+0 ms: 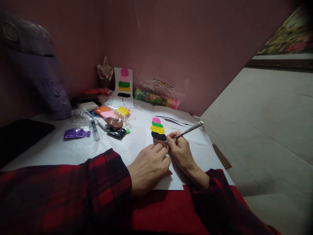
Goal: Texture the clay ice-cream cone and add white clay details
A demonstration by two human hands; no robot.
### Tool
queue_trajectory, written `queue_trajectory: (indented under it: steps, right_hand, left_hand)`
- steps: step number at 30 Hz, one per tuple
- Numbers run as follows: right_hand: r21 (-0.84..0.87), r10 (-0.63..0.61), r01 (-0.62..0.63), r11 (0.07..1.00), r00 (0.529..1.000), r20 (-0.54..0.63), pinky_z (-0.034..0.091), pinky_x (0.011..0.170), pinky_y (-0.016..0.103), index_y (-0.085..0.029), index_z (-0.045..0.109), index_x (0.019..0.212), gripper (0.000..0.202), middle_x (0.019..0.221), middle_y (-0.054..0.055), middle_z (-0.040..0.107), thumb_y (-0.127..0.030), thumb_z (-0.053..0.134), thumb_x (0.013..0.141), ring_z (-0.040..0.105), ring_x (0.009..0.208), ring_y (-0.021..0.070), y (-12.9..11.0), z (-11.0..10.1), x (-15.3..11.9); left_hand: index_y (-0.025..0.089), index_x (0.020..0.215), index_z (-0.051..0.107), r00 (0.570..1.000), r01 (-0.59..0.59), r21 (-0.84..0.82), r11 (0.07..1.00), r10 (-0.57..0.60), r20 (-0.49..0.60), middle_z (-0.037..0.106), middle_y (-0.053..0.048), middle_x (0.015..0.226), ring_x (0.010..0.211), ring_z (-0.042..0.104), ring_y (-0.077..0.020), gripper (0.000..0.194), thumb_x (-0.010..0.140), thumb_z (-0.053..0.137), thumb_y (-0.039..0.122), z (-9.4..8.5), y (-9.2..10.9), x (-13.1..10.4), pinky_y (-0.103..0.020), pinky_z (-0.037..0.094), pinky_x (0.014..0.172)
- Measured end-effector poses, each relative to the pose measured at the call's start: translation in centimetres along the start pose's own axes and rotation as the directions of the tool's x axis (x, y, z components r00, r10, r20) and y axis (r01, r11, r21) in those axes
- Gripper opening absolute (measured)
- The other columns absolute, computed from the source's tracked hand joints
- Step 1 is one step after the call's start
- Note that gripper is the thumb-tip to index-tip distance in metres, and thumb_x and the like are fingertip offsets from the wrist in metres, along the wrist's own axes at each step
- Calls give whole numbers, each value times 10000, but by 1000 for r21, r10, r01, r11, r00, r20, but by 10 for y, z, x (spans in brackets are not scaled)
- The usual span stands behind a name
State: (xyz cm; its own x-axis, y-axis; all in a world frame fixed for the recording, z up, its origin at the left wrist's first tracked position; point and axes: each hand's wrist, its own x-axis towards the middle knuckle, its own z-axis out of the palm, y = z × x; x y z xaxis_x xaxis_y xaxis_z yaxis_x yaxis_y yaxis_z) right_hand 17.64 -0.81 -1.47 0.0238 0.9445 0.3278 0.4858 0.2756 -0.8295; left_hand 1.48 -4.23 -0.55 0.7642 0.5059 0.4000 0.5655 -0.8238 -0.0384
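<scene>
Head view: on the sheet (174,183), the picture (158,135) has four upper bands (157,130) filled and a brown band (159,142) partly under the left hand (150,166), fingers bent, grasp indeterminable; the right hand (182,152) grasps a tool (189,129), and any area left below is hidden.

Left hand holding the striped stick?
No, the striped stick is in the right hand, while the left hand is at the brown band.

Two hands (149,168) (180,151), two plaid sleeves (107,178) (217,195), two pictures of stacked colours (157,129) (124,85), one striped stick (189,129), one lavender bottle (49,75), one purple packet (75,133), one orange packet (102,110), one yellow packet (122,112), one brown packet (114,123) and one black packet (116,133) can be counted.
</scene>
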Motion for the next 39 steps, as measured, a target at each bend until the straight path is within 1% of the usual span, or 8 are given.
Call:
queue_trajectory:
  steps: [4, 8, 17, 20, 24, 29, 34, 39]
  right_hand:
    - [-51, 6, -8, 999, 999, -41, 396, 521, 268, -207, 518, 849, 172, 564, -57, 500, -371, 523, 900, 480, 505, 137, -1, 0, 0]
    - [-15, 45, -47, 999, 996, -76, 398, 499, 254, -208, 517, 847, 162, 531, -64, 505, -364, 527, 888, 483, 474, 130, 1, 0, 2]
    - [46, 118, -113, 993, 981, -151, 368, 418, 226, -199, 534, 881, 141, 461, -88, 479, -326, 528, 821, 444, 390, 114, 5, -7, 8]
    - [27, 142, -140, 990, 979, -143, 357, 410, 223, -196, 542, 870, 124, 444, -91, 464, -279, 508, 783, 439, 382, 116, 6, -8, 9]
    - [0, 146, -147, 989, 982, -116, 339, 410, 216, -196, 557, 853, 118, 439, -86, 459, -256, 490, 775, 440, 391, 115, 6, -6, 6]
    - [5, 133, -133, 991, 989, -59, 323, 403, 213, -204, 565, 837, 112, 434, -84, 452, -266, 496, 775, 419, 391, 112, 4, -3, 2]
    - [36, 157, -154, 987, 983, -97, 311, 390, 214, -211, 552, 797, 89, 419, -89, 445, -264, 497, 751, 382, 360, 101, 6, -2, 2]
    - [1, 157, -157, 988, 981, -114, 317, 398, 213, -216, 557, 785, 89, 425, -83, 457, -247, 480, 752, 399, 371, 103, 6, -2, 0]
  left_hand:
    - [145, 951, 650, 997, 43, -48, 998, -39, 73, 656, -85, 972, 941, 585, -267, 330, 921, 565, 463, 1, 10, -2, -416, 452, 785]
    - [103, 959, 651, 997, 36, -2, 999, -36, 63, 640, -137, 976, 937, 568, -297, 465, 883, 570, 555, 1, 19, -4, -440, 444, 777]
    - [75, 958, 677, 995, 89, 63, 994, -92, 39, 644, -191, 950, 888, 581, -323, 420, 936, 495, 453, 6, 30, 5, -468, 442, 731]
    - [94, 899, 676, 999, 45, 50, 998, -46, 14, 638, -157, 869, 827, 581, -304, 358, 946, 486, 393, 8, 27, 8, -449, 440, 687]
    - [109, 874, 667, 991, -131, -16, 991, 131, -20, 645, -117, 848, 787, 580, -266, 307, 965, 466, 323, 11, 27, 5, -408, 438, 635]
    - [97, 1009, 672, 991, -131, -190, 973, 136, 12, 668, -104, 991, 960, 585, -282, 534, 824, 632, 596, 17, 29, 3, -449, 482, 832]
    - [103, 1093, 653, 991, -122, -203, 971, 131, 29, 668, -120, 1091, 1062, 575, -311, 485, 860, 622, 527, 19, 30, 3, -538, 457, 940]
    - [124, 1091, 645, 994, -112, -204, 972, 112, -14, 673, -121, 1080, 1055, 583, -313, 397, 901, 572, 465, 22, 31, 2, -642, 423, 958]
